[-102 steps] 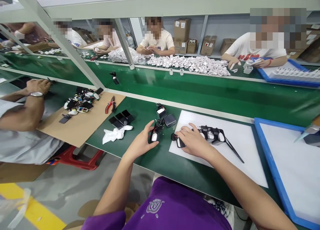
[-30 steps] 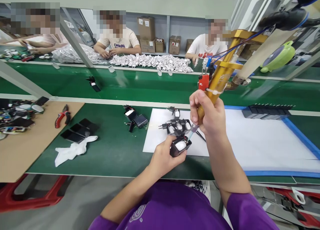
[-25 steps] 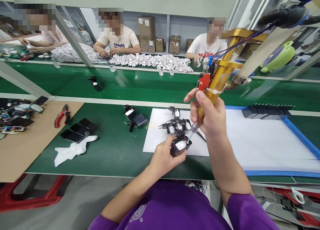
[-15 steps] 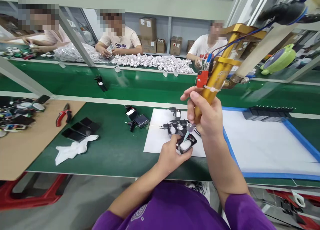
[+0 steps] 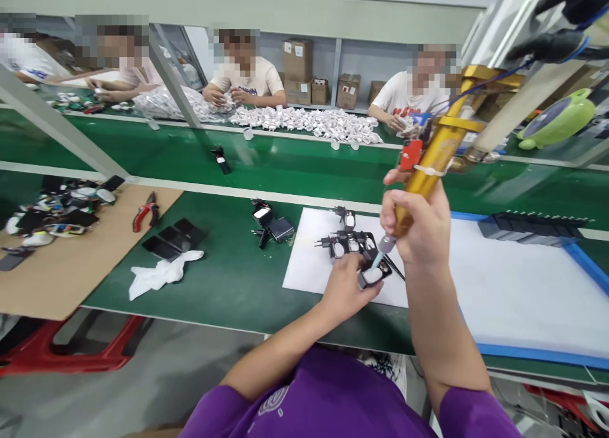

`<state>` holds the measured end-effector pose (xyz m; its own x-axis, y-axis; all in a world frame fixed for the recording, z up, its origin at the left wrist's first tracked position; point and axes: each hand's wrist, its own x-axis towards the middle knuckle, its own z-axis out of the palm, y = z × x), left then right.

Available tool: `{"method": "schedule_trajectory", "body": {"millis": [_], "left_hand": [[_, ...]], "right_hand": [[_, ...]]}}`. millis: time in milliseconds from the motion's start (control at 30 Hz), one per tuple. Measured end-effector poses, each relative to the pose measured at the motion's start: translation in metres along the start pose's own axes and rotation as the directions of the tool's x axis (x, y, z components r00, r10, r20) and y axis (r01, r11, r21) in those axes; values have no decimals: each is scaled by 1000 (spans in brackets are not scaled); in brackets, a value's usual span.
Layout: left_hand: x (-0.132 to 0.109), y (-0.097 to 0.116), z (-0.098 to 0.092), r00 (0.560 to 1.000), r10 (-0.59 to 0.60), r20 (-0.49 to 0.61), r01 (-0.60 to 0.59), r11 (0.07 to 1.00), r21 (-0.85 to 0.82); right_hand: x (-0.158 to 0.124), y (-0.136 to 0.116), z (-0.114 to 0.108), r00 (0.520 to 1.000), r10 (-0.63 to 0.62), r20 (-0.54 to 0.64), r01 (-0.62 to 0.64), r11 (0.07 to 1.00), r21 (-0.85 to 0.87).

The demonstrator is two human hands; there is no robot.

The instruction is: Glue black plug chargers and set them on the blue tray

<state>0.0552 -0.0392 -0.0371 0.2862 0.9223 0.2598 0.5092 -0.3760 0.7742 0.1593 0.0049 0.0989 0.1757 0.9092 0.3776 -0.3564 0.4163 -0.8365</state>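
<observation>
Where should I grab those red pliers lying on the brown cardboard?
Take the red pliers by their two red handles, coming straight down from above. They lie flat on the cardboard, so fingers probably cannot slide under them from the side. The handles are the wider, covered end, nearer the person; the dark metal nose points away.

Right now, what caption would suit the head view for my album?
Left hand holds a small black housing; right hand grips a gold dispenser above.
</observation>
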Motion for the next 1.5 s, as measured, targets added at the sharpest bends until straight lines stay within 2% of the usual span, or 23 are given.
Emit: {"method": "schedule_trajectory", "body": {"millis": [133, 233, 333, 400, 467, 533, 600, 667, 733, 867, 1000, 1100, 1167, 1233, 1300, 1367, 1433, 1500], "left_hand": [[1, -10, 13, 988, 118, 96, -140, 950, 279], [-2, -15, 17, 989, 121, 82, -144, 913, 383], [-8, -18, 11, 987, 144, 72, -161, 894, 418], [-10, -22, -4, 981, 186, 59, -194, 897, 397], [-8, -32, -30, 983, 184, -23, -159, 899, 407], [-1, -49, -63, 979, 107, -174, -7, 869, 495], [9, -70, -96, 956, 11, -292, 176, 776, 606], [18, -91, -122, 961, -67, -267, 243, 664, 707], [25, -107, -135, 970, -124, -208, 241, 576, 781], [29, -121, -137, 975, -147, -165, 219, 527, 821], [26, -118, -137, 983, -133, -127, 180, 544, 820], [19, -105, -143, 991, -102, -90, 132, 562, 816], [12, -91, -146, 999, -28, -23, 35, 584, 811], [4, -74, -144, 991, 72, 110, -131, 600, 789], [-2, -58, -138, 951, 142, 274, -303, 595, 744], [-5, -46, -131, 896, 167, 412, -427, 578, 695], [-6, -38, -125, 850, 185, 492, -503, 562, 657], [-7, -34, -123, 825, 220, 521, -544, 561, 624]], "right_hand": [[6, 4, -23, 999, -12, -34, 14, 999, 42], [11, 7, -38, 998, -36, -60, 35, 999, -11], [13, 8, -48, 996, -19, -84, 10, 994, -108], [14, 9, -51, 997, 14, -79, -24, 991, -128], [15, 9, -51, 997, 50, -59, -56, 992, -111], [16, 9, -51, 996, 81, -42, -84, 994, -76], [17, 9, -50, 994, 105, -27, -106, 994, -39], [17, 9, -50, 993, 120, -15, -120, 993, -15], [16, 9, -49, 992, 130, -3, -130, 992, -8], [13, 9, -46, 990, 142, 15, -142, 990, -20], [9, 8, -42, 990, 139, 26, -138, 990, -14], [8, 7, -40, 989, 143, 29, -143, 990, -6], [7, 7, -39, 989, 142, 33, -142, 990, -14], [6, 6, -38, 990, 139, 36, -139, 990, -24], [5, 5, -38, 990, 136, 40, -135, 990, -26], [4, 5, -37, 990, 132, 46, -131, 991, -26], [4, 4, -36, 990, 130, 52, -129, 991, -24], [3, 4, -35, 990, 129, 50, -128, 992, -22]]}}
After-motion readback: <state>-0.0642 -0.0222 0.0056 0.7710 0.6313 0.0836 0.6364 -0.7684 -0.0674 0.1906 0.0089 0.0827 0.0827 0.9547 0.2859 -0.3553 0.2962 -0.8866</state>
